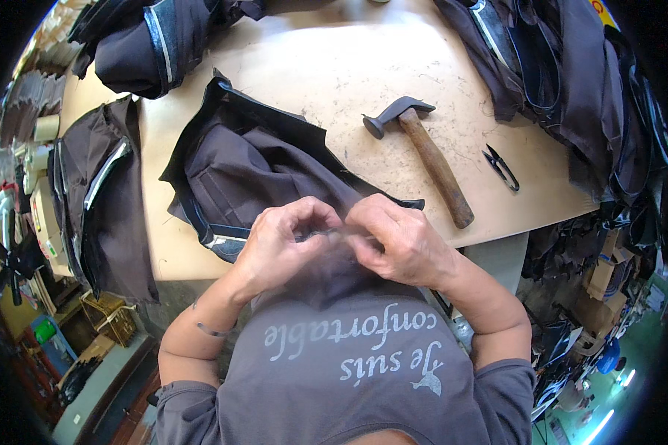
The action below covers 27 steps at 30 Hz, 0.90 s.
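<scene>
My left hand (289,241) and my right hand (401,241) meet close in front of my chest, over the table's near edge. Both have their fingers bent into a pinch, with the fingertips almost touching. What lies between them is too small and blurred to make out. Just beyond, partly behind my hands, a dark brown fabric bag piece (252,167) with black edging is spread on the table. A hammer (434,163) with a wooden handle rests to the right of it. Farther right are small black thread snips (502,167), their blades apart.
The pale tabletop (334,59) carries thread scraps. More dark fabric pieces lie at the left (115,200), the far left (148,52) and the right (571,67), some hanging over the edge. A yellow crate (110,319) stands below at left; cartons (608,297) crowd the lower right.
</scene>
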Tool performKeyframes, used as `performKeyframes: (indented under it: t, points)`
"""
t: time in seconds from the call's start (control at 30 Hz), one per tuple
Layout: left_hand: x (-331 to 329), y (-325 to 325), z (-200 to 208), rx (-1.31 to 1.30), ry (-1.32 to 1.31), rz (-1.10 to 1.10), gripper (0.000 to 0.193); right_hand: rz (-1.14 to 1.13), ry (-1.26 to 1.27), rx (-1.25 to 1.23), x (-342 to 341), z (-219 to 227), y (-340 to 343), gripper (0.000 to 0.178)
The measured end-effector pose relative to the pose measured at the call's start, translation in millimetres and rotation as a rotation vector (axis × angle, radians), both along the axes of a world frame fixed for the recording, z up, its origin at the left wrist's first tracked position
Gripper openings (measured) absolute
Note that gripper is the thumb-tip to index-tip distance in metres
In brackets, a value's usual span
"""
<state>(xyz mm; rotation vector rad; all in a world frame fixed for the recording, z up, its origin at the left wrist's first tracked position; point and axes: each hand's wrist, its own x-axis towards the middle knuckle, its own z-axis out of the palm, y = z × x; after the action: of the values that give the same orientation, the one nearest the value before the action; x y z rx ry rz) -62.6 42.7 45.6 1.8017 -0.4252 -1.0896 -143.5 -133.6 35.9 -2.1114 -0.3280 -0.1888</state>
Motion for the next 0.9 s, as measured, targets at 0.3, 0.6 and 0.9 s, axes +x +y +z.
performKeyframes:
  t: [0.3, 0.6, 0.9]
  points:
    - [-3.6, -1.1, -2.9, -0.021, -0.355, -0.074, 0.014, -0.029, -0.051, -0.038, -4.1, -10.7, 1.7, 0.015]
    - [-3.8, 0.2, 2.3, -0.084, -0.458, -0.101, 0.008, 0.031, 0.106, 0.147, -4.3, -0.9, -6.5, 0.024]
    - [-5.4, 3.8, -0.9, -0.142, -0.49, -0.101, 0.014, 0.128, -0.065, 0.071, -4.6, -6.6, -10.3, 0.021]
